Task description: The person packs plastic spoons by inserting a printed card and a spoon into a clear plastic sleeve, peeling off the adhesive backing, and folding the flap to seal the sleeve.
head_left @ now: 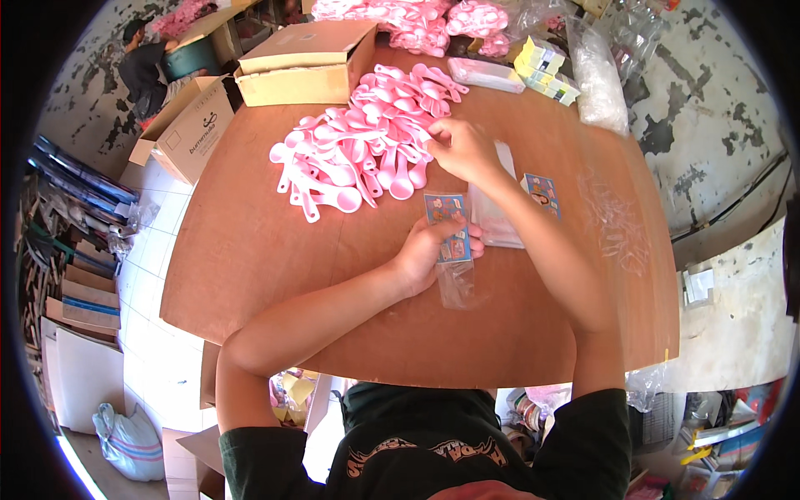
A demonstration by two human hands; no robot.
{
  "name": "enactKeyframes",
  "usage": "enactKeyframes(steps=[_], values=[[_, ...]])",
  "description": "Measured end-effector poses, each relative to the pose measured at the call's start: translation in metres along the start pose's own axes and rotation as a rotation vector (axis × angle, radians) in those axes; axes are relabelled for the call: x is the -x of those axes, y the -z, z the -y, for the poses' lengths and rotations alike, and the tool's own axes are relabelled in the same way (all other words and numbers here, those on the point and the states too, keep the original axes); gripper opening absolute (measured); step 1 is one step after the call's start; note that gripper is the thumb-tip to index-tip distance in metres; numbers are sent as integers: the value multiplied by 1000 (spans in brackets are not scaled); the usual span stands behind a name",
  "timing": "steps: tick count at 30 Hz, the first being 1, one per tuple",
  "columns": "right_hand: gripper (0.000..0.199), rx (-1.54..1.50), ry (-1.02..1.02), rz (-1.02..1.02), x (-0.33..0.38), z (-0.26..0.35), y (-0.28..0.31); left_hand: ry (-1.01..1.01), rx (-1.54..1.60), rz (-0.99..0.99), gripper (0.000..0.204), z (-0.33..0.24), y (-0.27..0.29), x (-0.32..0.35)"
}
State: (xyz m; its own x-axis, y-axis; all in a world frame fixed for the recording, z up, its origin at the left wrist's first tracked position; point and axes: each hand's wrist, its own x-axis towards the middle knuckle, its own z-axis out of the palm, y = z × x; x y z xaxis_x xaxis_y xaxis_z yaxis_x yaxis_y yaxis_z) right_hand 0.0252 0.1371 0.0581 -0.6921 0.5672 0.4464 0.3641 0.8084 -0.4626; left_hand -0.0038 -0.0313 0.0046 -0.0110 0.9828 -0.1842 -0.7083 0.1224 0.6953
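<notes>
My left hand (429,252) holds a small clear plastic bag (456,287) with a blue printed card (448,218) at its top, thumb across the card. My right hand (463,150) reaches to the right edge of a heap of pink plastic spoons (354,137). Its fingers are curled and pinched against a spoon there; the fingertips are partly hidden among the spoons. Under my right forearm lies a stack of clear plastic bags (502,229). Another blue printed card (543,192) rests just right of that forearm.
An open cardboard box (304,62) stands behind the heap. Bagged pink items (408,21), a clear packet (486,75), yellow-and-white bundles (546,71) and a plastic roll (598,92) line the far side. Loose clear scraps (621,221) lie at right. A person (143,71) sits far left.
</notes>
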Motion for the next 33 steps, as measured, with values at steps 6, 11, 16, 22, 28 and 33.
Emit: enactKeyframes(steps=[6,11,16,22,28,33], values=[[19,-151,15,-36,12,2,16,-21,-11,-2,30,-1,4,4],[15,-965,-298,-107,33,-4,86,-15,-21,23,30,-1,4,-1],[22,-1174,-702,57,69,-17,135,-5,-18,23,30,-3,5,3],[15,-356,-265,497,142,-10,131,-19,-35,5,30,-1,3,1],[20,-73,-51,408,175,16,124,6,-42,-14,31,-2,3,2],[24,72,36,430,179,12,125,8,-60,-11,33,-3,5,2]])
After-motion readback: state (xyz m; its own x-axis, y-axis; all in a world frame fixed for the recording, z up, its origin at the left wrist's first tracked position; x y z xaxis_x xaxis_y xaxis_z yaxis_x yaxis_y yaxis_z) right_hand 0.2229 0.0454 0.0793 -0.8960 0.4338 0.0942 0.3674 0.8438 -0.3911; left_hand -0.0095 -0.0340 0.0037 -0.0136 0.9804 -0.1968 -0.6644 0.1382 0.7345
